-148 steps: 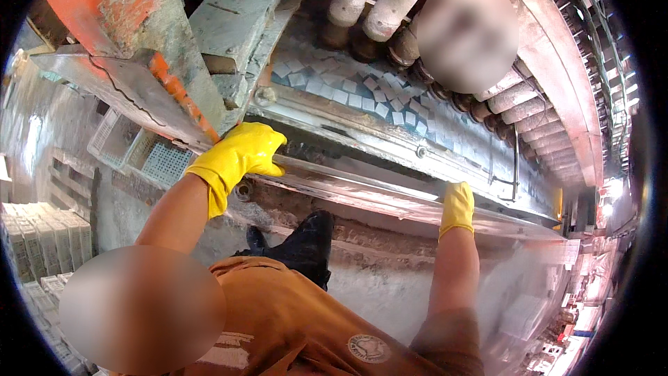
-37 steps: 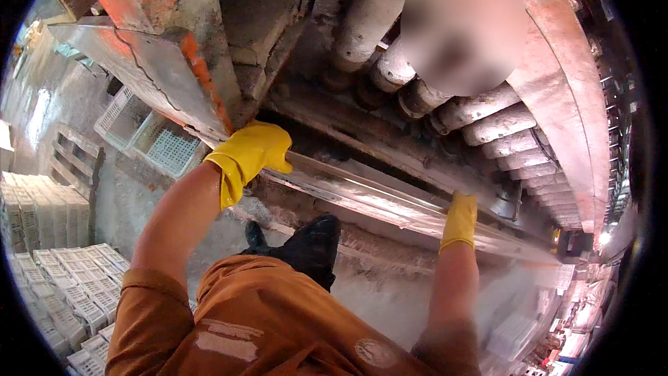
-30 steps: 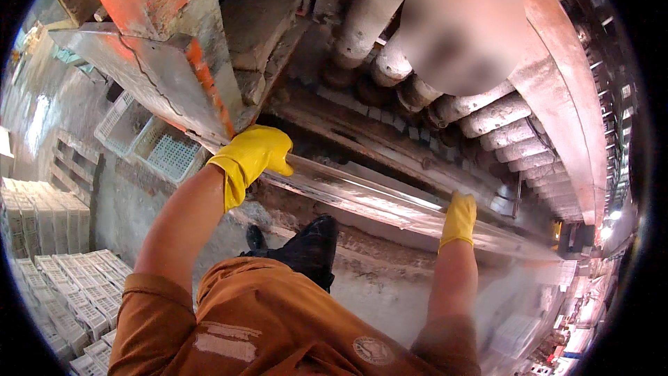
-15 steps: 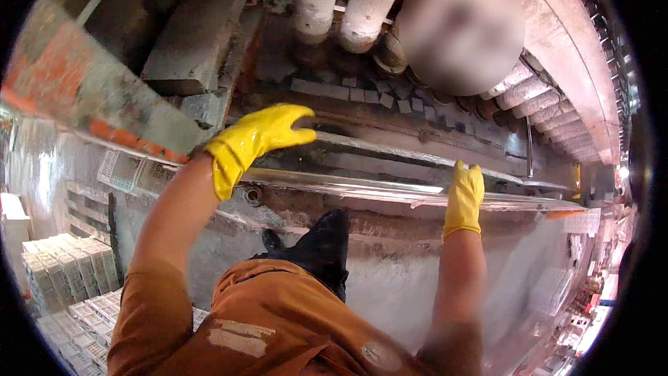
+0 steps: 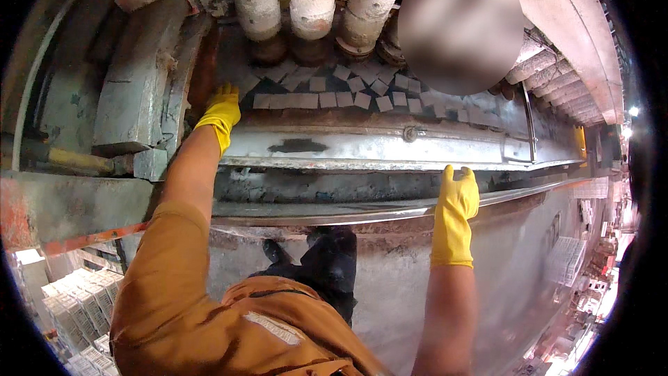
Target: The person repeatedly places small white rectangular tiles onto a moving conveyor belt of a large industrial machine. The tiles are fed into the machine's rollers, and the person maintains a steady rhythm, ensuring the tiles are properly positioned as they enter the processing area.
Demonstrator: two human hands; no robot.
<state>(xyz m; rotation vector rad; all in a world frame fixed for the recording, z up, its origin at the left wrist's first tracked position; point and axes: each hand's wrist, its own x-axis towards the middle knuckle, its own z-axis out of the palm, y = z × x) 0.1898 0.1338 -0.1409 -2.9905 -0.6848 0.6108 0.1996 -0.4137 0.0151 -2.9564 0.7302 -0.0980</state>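
My left hand, in a wet yellow rubber glove, reaches forward to the left end of a row of small square tiles. Its fingers are stretched out and touch or hover over the dark bed beside the tiles; contact is hard to tell. More pale tiles lie scattered behind that row, several of them askew. My right hand, gloved likewise, is held above the metal rail near the pale ledge's edge. Its thumb and fingers are apart, and nothing shows between them.
Thick pale rollers stand beyond the tiles, with more along the right. A grey block-shaped housing is at the left. Stacked white plastic crates are at lower left; a white basket lies on the floor at right.
My left hand has moved forward from over the trough to the left end of the tiles. My right hand stays near the rail. The view has shifted, bringing the tiles closer.
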